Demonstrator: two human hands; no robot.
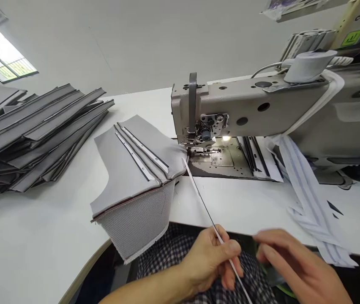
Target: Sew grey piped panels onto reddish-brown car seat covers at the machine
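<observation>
My left hand (210,259) is closed on a thin white strip (199,192) with a dark edge, pinched between thumb and fingers. The strip slants from near the sewing machine's needle area down past my hand and out of view at the bottom. Beside it, my right hand (302,266) is slightly blurred, its fingers loosely bent and apart, with nothing visible in them. A grey fabric piece (108,181) lies at the needle end of the sewing machine (240,112), its lower part hanging over the table edge. Two white strips with small slots (135,156) lie along its middle seam.
A stack of grey fabric pieces (50,131) lies on the white table (28,236) at left. White striped tape (308,185) hangs from the machine arm onto the table at right. Dark and white strips (257,156) lie beside the metal needle plate (219,158).
</observation>
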